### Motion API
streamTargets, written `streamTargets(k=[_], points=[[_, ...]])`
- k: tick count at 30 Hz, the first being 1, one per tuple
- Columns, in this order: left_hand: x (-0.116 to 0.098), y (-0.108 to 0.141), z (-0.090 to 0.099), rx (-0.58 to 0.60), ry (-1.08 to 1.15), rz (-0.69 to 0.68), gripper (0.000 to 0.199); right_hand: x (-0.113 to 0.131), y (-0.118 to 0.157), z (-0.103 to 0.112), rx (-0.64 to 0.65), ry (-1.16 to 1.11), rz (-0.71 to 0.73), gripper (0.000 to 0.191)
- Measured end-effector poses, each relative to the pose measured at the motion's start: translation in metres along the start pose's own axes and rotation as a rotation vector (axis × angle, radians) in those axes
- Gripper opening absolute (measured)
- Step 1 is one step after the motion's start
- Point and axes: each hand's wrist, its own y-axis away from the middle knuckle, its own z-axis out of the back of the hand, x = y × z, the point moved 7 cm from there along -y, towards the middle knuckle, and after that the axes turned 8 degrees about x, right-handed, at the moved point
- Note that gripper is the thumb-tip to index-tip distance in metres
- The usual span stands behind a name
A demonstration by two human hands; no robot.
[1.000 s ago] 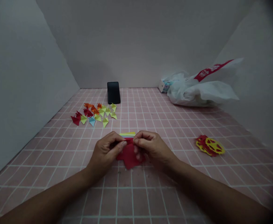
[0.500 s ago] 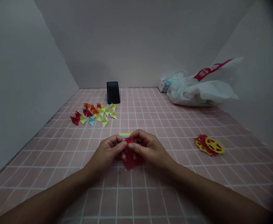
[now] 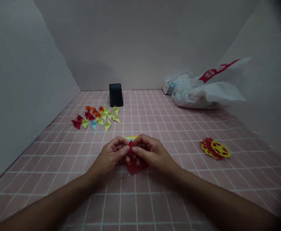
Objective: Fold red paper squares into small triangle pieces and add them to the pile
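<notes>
Between my two hands is a small piece of folded red paper (image 3: 131,146), its narrow tip pointing up. My left hand (image 3: 114,153) pinches it from the left with thumb and fingers. From the other side my right hand (image 3: 149,150) pinches the same paper, the two thumbs almost meeting. Beneath the hands lies a flat red paper sheet (image 3: 134,167), partly covered by the fingers. Yellow and pale paper sheets (image 3: 131,138) peek out just behind the fingertips. Much of the folded piece is hidden by my fingers.
Several folded paper cranes (image 3: 97,117) in red, orange, yellow and blue sit at the left back. A black phone (image 3: 115,95) stands behind them. Red and yellow cut-out shapes (image 3: 216,149) lie at right. A white plastic bag (image 3: 203,94) rests at the back right beside a small box (image 3: 167,87).
The folded red paper now shows a narrower upright tip between my thumbs. Both hands keep almost the same place, with only slight finger movement.
</notes>
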Motion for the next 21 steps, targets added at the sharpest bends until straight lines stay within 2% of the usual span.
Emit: streamTargets(k=[7,14,17,21], points=[[-0.01,0.0,0.001,-0.003,-0.16,-0.081,0.03,-0.001,-0.001,-0.001,0.005,0.009,0.004,0.014],[-0.005,0.0,0.001,0.019,-0.106,-0.056,0.026,-0.001,0.0,-0.002,0.03,-0.002,0.001,0.013],[-0.006,0.001,0.0,0.008,-0.145,-0.048,0.023,-0.001,0.0,0.001,0.008,0.062,0.019,0.011],[-0.015,0.002,0.0,-0.023,-0.295,-0.114,0.022,0.004,0.002,0.006,-0.083,0.228,0.076,0.008]])
